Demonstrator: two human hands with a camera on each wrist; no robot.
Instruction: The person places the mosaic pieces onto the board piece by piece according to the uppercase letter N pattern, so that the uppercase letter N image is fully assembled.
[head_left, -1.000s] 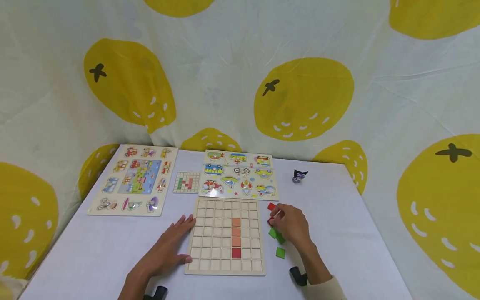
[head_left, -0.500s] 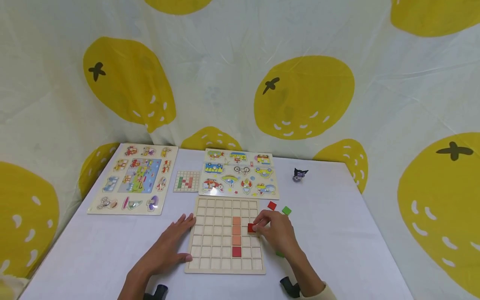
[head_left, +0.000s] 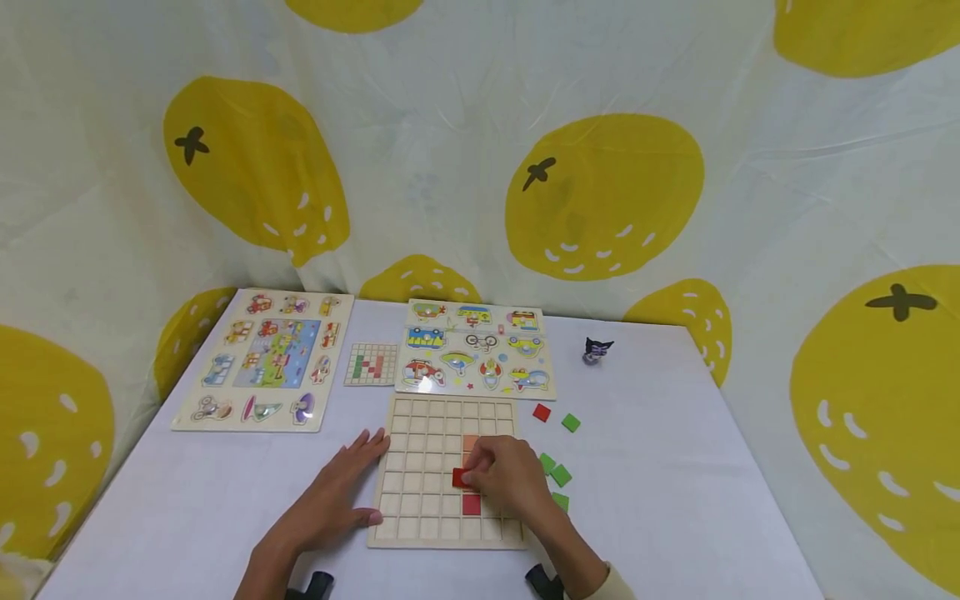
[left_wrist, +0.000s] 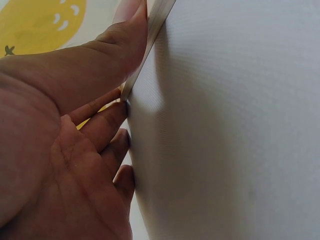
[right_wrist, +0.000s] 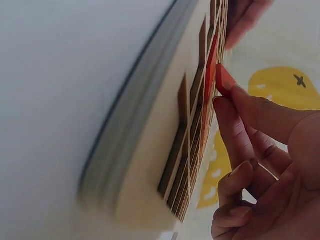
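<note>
A wooden grid board [head_left: 411,505] lies flat at the middle front. My left hand [head_left: 330,500] rests along its left side, fingers extended, with fingertips and thumb at the edge; in the left wrist view the thumb [left_wrist: 115,45] overlaps the board's rim. Between thumb and fingertips my right hand [head_left: 513,479] pinches a red square tile [head_left: 458,477], held tilted close over the board in the right wrist view. An orange tile [head_left: 470,442] shows in a cell just beyond the fingers, and another red tile [head_left: 471,505] lies in a cell nearer me. The right hand hides the cells between.
Right of the board lie a loose red tile [head_left: 542,412] and several green tiles [head_left: 572,422]. Behind it are a small patterned grid card [head_left: 370,364] and a vehicle puzzle [head_left: 476,354]. A larger puzzle [head_left: 262,362] lies left, a small dark figurine [head_left: 597,351] back right.
My right hand has picked a red tile from the loose tiles and carried it left over the board, to the orange column. The left hand stays at the board's edge.
</note>
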